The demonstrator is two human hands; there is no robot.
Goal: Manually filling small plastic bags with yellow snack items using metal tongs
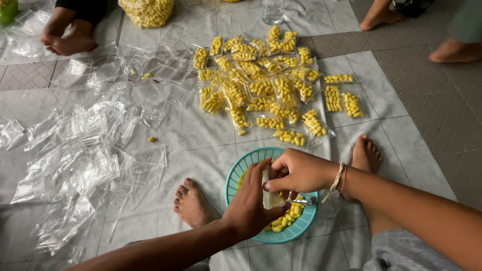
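Clear, glossy plastic in the small pouch point(271, 198) pinched between the left hand point(250, 206) and the right hand point(297, 172). Bright, polished metal in the spoon point(301, 200) under the right grip. Teal plastic, perforated and faintly shiny, in the basket point(236, 175). Waxy, smooth yellow on the pieces point(286, 220) inside. Crinkled, see-through film in the empty bags point(85, 165) strewn at left. Slick, light-catching plastic over the filled packets point(266, 90) farther off. Pale, matt, lightly veined stone-like tiles on the floor point(201, 135). Braided thread in the bracelet point(340, 178). Soft grey cloth in the shorts point(406, 253) near right.
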